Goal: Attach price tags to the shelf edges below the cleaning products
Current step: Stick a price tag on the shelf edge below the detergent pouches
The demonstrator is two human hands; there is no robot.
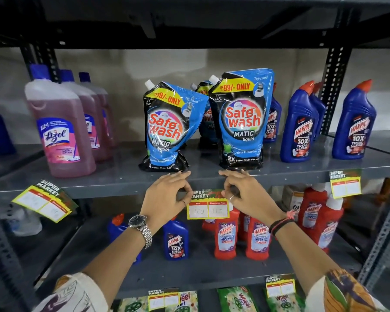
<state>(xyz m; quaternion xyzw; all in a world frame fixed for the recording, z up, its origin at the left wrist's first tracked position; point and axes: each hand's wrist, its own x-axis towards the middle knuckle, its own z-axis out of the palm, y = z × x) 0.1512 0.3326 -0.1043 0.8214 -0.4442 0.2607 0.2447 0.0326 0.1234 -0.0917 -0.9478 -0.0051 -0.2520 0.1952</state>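
Observation:
A yellow and green price tag point(208, 207) with "160" and "110" written on it hangs against the grey shelf edge point(113, 190), below two blue Safe Wash pouches point(241, 122). My left hand point(167, 194) pinches the tag's upper left corner. My right hand point(243, 192) pinches its upper right corner. Both hands press the top of the tag to the shelf edge.
Pink Lizol bottles point(61, 129) stand at the left, blue Harpic bottles point(302, 127) at the right. Other tags hang on the edge at far left point(44, 200) and far right point(345, 184). Red Harpic bottles point(225, 235) stand on the shelf below, with tags point(280, 285) on its edge.

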